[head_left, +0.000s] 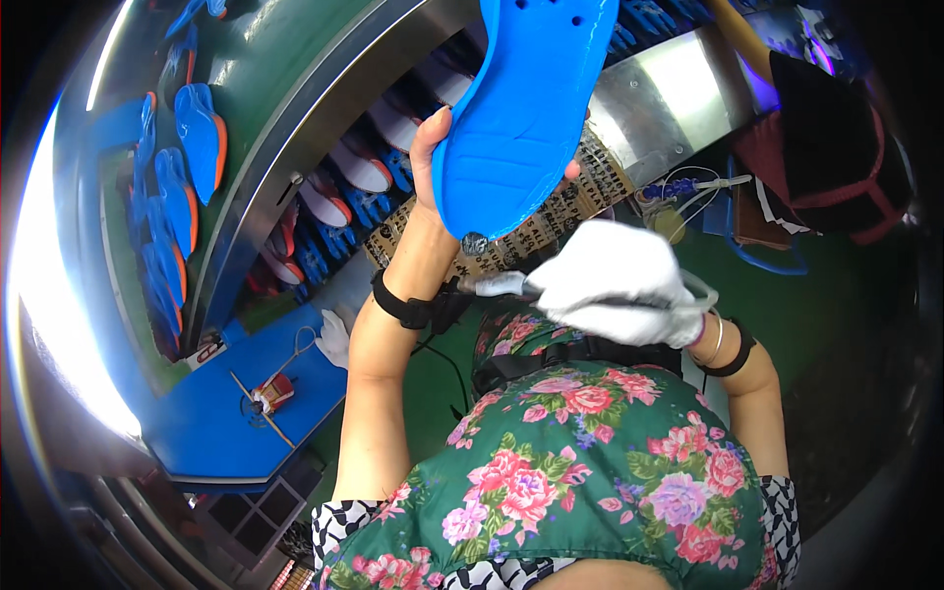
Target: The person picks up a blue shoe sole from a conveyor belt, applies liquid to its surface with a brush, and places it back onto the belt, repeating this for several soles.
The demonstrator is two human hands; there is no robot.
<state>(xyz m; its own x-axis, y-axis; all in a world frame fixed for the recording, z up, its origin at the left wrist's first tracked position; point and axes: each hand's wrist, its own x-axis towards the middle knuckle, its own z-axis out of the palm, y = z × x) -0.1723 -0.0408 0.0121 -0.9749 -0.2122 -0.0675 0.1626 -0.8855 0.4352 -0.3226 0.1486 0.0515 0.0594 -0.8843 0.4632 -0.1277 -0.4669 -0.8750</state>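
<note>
A person's bare left hand [425, 169] has its grip closed around the edges of a blue shoe sole [521, 118], raised beyond a flowered green garment [580, 462]. Near the sole's lower end, the white-gloved right hand [619, 283] grips a slim tool [499, 284]. A blue desk [211, 423] stands at left.
</note>
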